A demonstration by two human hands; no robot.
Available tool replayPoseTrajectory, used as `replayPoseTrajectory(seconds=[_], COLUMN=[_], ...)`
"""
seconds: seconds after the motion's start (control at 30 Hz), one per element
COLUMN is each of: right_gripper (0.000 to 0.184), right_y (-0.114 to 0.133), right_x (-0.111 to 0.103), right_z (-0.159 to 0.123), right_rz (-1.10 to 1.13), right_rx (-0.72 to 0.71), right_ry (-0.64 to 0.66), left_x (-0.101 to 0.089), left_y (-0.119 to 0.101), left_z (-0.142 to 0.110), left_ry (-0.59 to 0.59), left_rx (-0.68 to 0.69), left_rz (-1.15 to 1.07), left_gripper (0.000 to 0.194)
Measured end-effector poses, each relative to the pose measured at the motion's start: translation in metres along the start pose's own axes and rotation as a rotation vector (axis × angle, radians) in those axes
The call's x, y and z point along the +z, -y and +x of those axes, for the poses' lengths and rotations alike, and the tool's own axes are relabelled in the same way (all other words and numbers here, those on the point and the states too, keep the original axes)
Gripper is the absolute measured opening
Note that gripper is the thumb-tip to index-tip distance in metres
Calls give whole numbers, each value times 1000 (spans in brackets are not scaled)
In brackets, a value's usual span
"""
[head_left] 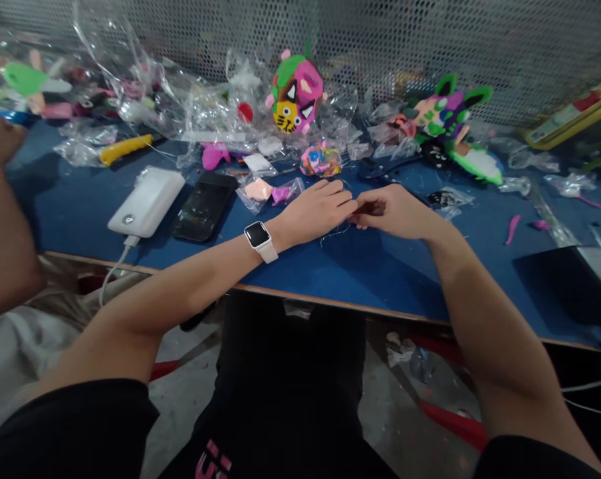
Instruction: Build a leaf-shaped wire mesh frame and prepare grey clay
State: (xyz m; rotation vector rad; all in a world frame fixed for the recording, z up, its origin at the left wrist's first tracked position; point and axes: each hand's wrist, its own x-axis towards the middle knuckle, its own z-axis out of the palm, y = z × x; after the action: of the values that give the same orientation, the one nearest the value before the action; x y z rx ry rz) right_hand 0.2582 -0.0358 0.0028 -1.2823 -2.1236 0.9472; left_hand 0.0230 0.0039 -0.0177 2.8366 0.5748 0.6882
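Observation:
My left hand (314, 211), with a white smartwatch (260, 240) on its wrist, rests on the blue table (360, 273), its fingers held together and pointing right. My right hand (395, 210) meets it fingertip to fingertip, curled in a pinch. A thin pale thread (336, 233) curls on the table under both hands. What the fingertips pinch is too small to make out. Just beyond the hands lies a multicoloured felt piece (320, 161).
A white power bank (147, 201) and a black phone (205, 206) lie at left, with a yellow cutter (125, 149) behind. Colourful felt toys (295, 93), (447, 116) and crumpled clear bags (191, 100) crowd the back by a mesh wall. Another person's arm (4, 219) is at far left.

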Motion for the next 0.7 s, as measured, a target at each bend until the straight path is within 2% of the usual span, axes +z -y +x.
replayPoseTrajectory(seconds=[0.1, 0.2, 0.3, 0.4, 0.5, 0.6, 0.7], right_gripper=[22, 34, 30, 20, 17, 17, 18], right_y=[-3, -8, -13, -16, -14, -7, 4], right_x=[-4, -4, -1, 0, 1, 3, 7], right_z=[-3, -3, 1, 4, 6, 4, 2], right_rz=[-60, -186, -303, -336, -337, -362, -360], right_rx=[-54, -145, -250, -296, -316, -356, -421], right_ry=[21, 7, -2, 19, 41, -23, -190], left_x=[2, 1, -1, -5, -13, -21, -27], left_y=[-2, -1, 3, 8, 12, 15, 17], left_z=[-1, -3, -6, -7, -6, -6, -6], left_ry=[46, -3, -117, -242, -296, -294, -352], left_rx=[-44, -109, -78, -60, -82, -95, -109], left_rz=[63, 60, -18, -129, -228, -302, -350], left_gripper=[22, 27, 29, 23, 21, 19, 23])
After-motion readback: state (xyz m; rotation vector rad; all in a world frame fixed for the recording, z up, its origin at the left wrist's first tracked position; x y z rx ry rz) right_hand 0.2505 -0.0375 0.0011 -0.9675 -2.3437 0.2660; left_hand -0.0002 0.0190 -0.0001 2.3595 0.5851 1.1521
